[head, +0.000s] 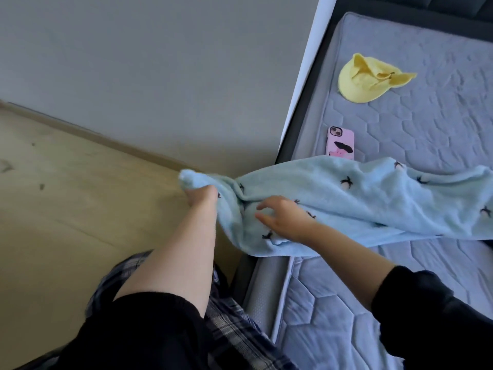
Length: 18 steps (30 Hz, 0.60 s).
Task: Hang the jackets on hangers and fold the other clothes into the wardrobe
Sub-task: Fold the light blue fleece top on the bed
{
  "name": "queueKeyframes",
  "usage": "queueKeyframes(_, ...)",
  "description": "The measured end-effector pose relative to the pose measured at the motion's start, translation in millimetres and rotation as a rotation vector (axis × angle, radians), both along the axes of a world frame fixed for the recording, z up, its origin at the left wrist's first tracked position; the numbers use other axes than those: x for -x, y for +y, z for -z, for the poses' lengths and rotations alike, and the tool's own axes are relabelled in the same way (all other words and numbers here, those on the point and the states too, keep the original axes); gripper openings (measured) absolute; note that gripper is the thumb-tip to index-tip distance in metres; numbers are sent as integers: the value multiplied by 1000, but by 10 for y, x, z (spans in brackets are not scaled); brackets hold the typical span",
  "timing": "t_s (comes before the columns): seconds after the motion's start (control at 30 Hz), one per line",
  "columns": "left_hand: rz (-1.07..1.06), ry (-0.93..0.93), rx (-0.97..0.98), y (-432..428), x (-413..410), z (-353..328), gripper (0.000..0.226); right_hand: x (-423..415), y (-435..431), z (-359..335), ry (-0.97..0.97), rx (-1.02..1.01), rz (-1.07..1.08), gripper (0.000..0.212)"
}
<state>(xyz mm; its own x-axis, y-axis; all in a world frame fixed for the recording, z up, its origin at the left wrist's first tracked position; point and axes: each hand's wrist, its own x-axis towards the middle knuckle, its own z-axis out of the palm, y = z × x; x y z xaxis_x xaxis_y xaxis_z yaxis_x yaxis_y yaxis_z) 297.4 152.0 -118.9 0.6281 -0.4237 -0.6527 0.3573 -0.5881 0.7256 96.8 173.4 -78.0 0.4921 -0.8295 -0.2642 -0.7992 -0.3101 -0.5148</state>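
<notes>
Pale blue fleece garment (360,198) — spread across the near edge of the bed (440,134), with one end drawn out past it by the left hand (201,194), whose fingers are wrapped in the cloth and grip it, probably to tauten it for folding. The right hand (284,220) rests on the fabric with its fingers loosely curled and parted, pinching nothing visible — likely smoothing.

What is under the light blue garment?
The pink phone, its lower end hidden by the far edge of the garment, on the grey mattress. Anything else below is covered.
</notes>
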Motion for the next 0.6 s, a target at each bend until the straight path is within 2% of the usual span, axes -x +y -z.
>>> queueKeyframes(0.1, 394, -241, -124, 55, 344, -50, 58, 380, -66, 121, 9, 319, 84, 24)
queueKeyframes(0.17, 699, -326, -9, 63, 647, -195, 44, 621, -158, 150, 191, 479, 175, 32)
queueKeyframes(0.3, 1174, -413, 260, 96, 1202, -319, 19, 943, -328, -17, 573, 476, 245, 36)
queueKeyframes(0.33, 1272, -453, 290, 112, 1291, -287, 18, 986, -367, -60, 655, 445, 212, 33)
queueKeyframes(0.4, 1457, -589, 322, 161, 1413, -216, 31, 1069, -448, -157, 733, 364, 203, 25)
queueKeyframes(0.43, 1529, -698, 343, 176, 1438, -171, 40, 1114, -495, -203, 695, 344, 261, 24)
queueKeyframes(0.5, 1608, -891, 373, 210, 1450, -100, 57, 1209, -619, -266, 463, 405, 440, 28)
queueKeyframes(0.57, 1639, -990, 423, 255, 1460, -73, 70, 1250, -708, -256, 170, 436, 538, 47)
queueKeyframes(0.6, 1647, -1037, 450, 285, 1475, -70, 77, 1247, -732, -234, 60, 354, 530, 57)
